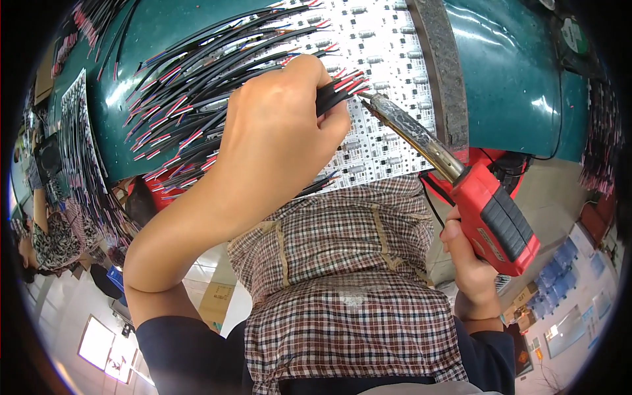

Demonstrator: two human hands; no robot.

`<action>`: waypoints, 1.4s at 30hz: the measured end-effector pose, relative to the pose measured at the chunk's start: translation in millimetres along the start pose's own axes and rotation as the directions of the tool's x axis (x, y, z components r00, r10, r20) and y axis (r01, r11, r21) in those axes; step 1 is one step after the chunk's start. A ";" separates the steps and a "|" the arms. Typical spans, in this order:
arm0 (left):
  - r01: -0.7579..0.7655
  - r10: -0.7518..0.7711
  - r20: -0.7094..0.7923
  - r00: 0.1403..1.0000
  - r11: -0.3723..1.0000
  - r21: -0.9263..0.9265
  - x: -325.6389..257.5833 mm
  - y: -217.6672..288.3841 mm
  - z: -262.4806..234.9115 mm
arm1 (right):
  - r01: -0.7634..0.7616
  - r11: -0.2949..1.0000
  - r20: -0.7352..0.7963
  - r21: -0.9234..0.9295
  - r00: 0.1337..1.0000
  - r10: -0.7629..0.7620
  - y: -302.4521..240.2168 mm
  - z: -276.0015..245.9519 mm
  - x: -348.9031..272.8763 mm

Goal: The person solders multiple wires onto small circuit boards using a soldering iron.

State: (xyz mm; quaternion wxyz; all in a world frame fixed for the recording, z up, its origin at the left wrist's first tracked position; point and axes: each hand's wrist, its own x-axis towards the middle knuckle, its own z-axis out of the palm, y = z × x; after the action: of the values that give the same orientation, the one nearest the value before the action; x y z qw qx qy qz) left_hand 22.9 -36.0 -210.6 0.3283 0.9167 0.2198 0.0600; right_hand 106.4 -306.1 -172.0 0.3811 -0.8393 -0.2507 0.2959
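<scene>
Black wires [329, 97] bunching in closed L hand [276, 122], ends [347, 83] poking out over white board [378, 62] at green table's [513, 85] near edge, prob. for easy reach. R hand [471, 263] gripping red soldering gun [475, 191] by handle [505, 220], tip [367, 97] slanting twd ends, maybe for steady aim.

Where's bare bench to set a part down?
Widest: green tabletop between the dark bar and the black item with a round green label. Narrower: strip between the far-left board and the black cables. Crowded: white board, under cables, left hand and soldering iron.
</scene>
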 end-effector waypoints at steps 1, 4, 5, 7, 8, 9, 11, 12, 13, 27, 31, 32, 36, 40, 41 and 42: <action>-0.008 0.008 -0.003 1.000 1.000 -0.001 0.1 0.2 -0.2 | -0.001 1.000 0.001 0.000 1.000 0.001 -0.5 0.7 0.8; -0.013 0.013 -0.003 1.000 1.000 0.005 0.3 -0.4 0.3 | -0.054 0.995 -0.002 0.086 0.999 0.054 -2.1 2.9 2.8; -0.012 0.012 -0.003 1.000 1.000 0.004 0.3 -0.4 0.1 | -0.038 0.997 -0.003 0.073 0.999 0.038 -1.5 3.0 3.4; -0.017 0.017 0.005 1.000 1.000 0.006 0.4 -0.3 -0.3 | -0.022 0.998 -0.004 0.059 1.000 0.022 -1.2 3.6 3.5; -0.017 0.017 0.005 1.000 1.000 0.005 0.5 -0.5 -0.2 | -0.041 0.995 -0.007 0.086 0.999 0.042 -1.3 4.2 3.3; -0.016 0.016 0.007 1.000 1.000 -0.001 0.7 -0.7 0.1 | -0.060 0.992 -0.009 0.113 0.998 0.061 -1.3 4.5 3.3; -0.014 0.014 0.010 1.000 1.000 -0.006 0.7 -1.0 0.2 | -0.029 0.996 -0.003 0.089 1.000 0.030 -0.6 3.9 5.7; -0.018 0.018 0.012 1.000 1.000 0.005 0.7 -1.1 0.1 | 0.002 0.998 0.003 0.065 1.000 -0.002 -0.3 3.3 6.7; -0.022 0.022 0.013 1.000 1.000 0.016 0.9 -1.2 -0.2 | 0.002 0.998 0.004 0.065 1.000 -0.002 -1.3 2.4 6.7; 0.020 -0.020 0.058 0.998 1.000 0.002 1.5 -0.8 -2.8 | 0.077 0.996 0.010 -0.033 0.997 -0.077 -5.4 1.0 3.1; 0.035 -0.034 0.079 0.996 0.999 -0.014 2.1 -0.5 -3.8 | 0.053 0.998 0.019 -0.029 0.998 -0.053 -5.4 -0.7 1.9; 0.035 -0.034 0.079 0.996 0.999 -0.014 2.2 -0.6 -3.7 | 0.006 1.000 0.013 -0.016 1.000 -0.006 -3.2 -2.0 0.5; 0.026 -0.025 0.080 0.996 1.000 -0.014 3.1 -0.5 -3.1 | -0.037 0.998 -0.002 0.044 0.999 0.037 -0.5 -0.1 1.1; 0.013 -0.012 0.078 0.997 1.000 -0.012 3.4 -0.7 -2.9 | -0.064 0.995 -0.010 0.076 0.998 0.065 -2.7 2.2 2.2; 0.013 -0.012 0.078 0.997 1.000 -0.012 3.4 -0.7 -2.9 | -0.067 0.995 -0.011 0.078 0.998 0.068 -2.7 2.3 1.9; 0.005 -0.005 0.076 0.997 1.000 0.000 3.4 -0.9 -2.9 | -0.071 0.994 -0.012 0.080 0.997 0.072 -2.7 2.3 1.7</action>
State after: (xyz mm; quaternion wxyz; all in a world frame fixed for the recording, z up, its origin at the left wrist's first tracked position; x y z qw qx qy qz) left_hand 24.9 -32.2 -209.0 0.3366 0.9177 0.2096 0.0241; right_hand 105.5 -302.3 -171.6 0.4050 -0.8341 -0.2058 0.3128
